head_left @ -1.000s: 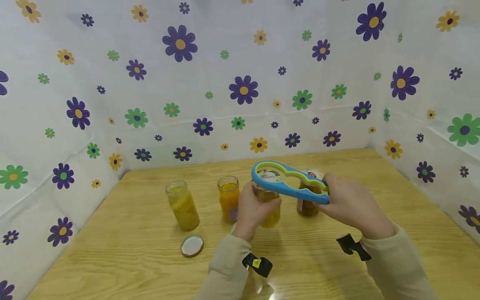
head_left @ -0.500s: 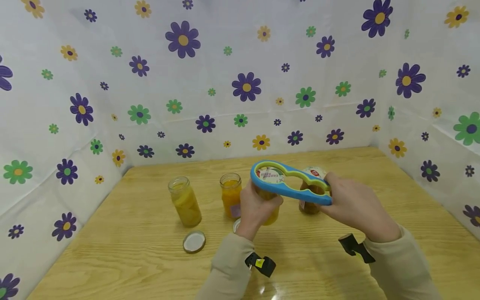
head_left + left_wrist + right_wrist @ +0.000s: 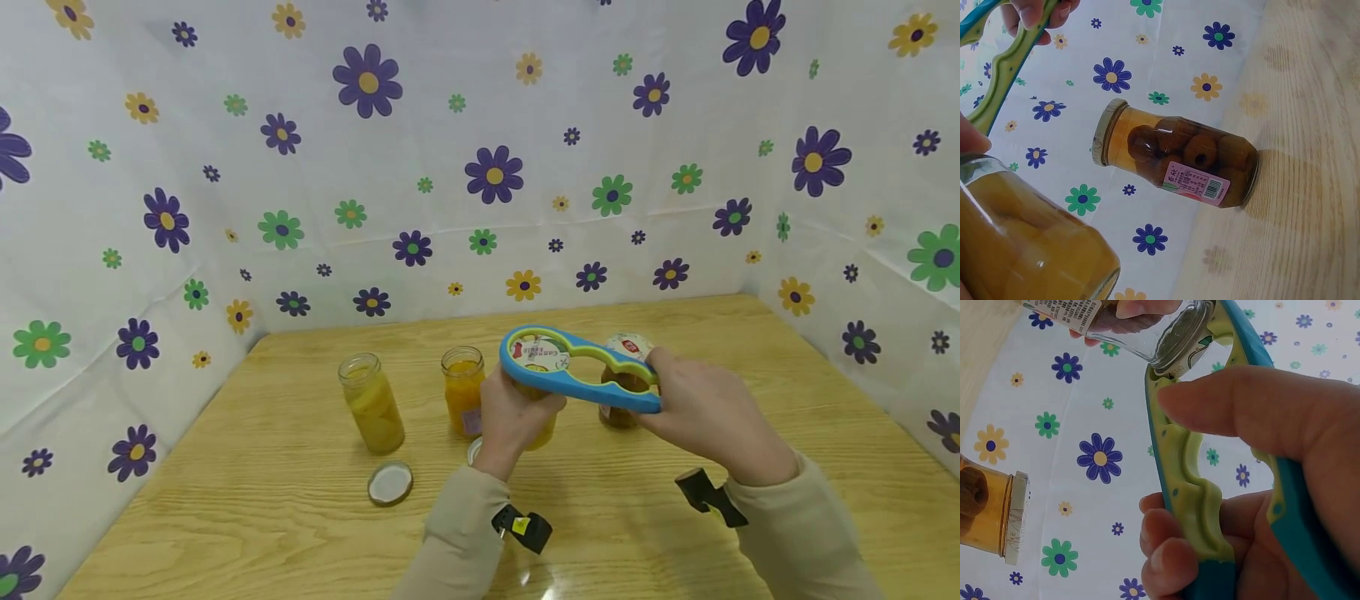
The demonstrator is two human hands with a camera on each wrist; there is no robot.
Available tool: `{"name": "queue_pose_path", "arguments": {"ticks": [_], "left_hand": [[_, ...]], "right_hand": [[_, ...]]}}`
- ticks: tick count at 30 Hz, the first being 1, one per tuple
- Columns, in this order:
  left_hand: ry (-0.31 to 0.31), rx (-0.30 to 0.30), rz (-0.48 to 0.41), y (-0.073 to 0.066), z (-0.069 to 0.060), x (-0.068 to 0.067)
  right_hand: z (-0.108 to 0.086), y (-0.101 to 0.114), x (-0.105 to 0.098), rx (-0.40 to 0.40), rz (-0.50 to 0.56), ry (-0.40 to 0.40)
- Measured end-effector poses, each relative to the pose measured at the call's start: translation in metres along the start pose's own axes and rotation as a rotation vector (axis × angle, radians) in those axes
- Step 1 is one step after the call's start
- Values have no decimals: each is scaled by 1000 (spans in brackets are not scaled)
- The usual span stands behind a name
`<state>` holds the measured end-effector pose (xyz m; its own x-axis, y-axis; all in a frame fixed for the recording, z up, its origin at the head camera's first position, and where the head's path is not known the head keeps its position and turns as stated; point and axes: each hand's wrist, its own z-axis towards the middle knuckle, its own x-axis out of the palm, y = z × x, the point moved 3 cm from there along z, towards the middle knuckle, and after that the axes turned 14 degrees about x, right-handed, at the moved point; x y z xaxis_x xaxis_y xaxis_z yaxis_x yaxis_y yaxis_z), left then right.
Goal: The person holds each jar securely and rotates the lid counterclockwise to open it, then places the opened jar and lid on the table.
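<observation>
My left hand [image 3: 513, 417] grips a glass jar of yellow fruit [image 3: 1035, 237] around its body, raised off the table and tilted. Its patterned lid [image 3: 542, 353] shows inside the rounded end of a blue and lime-green jar opener [image 3: 577, 386]. In the right wrist view the opener's green inner edge lies against the lid's rim. My right hand [image 3: 716, 408] holds the opener by its two handles, thumb on one side and fingers curled around the other. Behind the opener stands a closed jar of dark brown fruit [image 3: 1191, 162] with a pink label.
On the left stand two lidless jars, one with pale yellow fruit [image 3: 375, 412], one with orange contents [image 3: 462, 392]. A loose lid [image 3: 390, 483] lies upside down in front of them. Another lid [image 3: 474, 450] is mostly hidden by my left hand. A flowered curtain [image 3: 420, 150] backs the wooden table [image 3: 262, 500].
The held jar has tipped so that its lid's top faces the head camera more, framed by the opener's loop. Both hands keep their grips. The head view has shifted slightly.
</observation>
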<state>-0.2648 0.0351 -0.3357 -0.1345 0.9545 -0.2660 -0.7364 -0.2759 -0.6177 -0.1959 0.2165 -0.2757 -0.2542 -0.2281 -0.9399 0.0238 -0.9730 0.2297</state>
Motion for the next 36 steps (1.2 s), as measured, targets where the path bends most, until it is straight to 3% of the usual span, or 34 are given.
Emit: {"name": "queue_pose_path", "arguments": {"ticks": [10, 21, 31, 36], "left_hand": [[3, -4, 2, 0, 0, 0], [-6, 14, 13, 0, 0, 0], [-9, 34, 52, -1, 0, 0], [-3, 6, 80, 1, -1, 0]], "right_hand": [[0, 2, 0, -9, -45, -57], [1, 0, 0, -179, -113, -197], [2, -2, 2, -261, -158, -277], [3, -2, 5, -266, -162, -283]]}}
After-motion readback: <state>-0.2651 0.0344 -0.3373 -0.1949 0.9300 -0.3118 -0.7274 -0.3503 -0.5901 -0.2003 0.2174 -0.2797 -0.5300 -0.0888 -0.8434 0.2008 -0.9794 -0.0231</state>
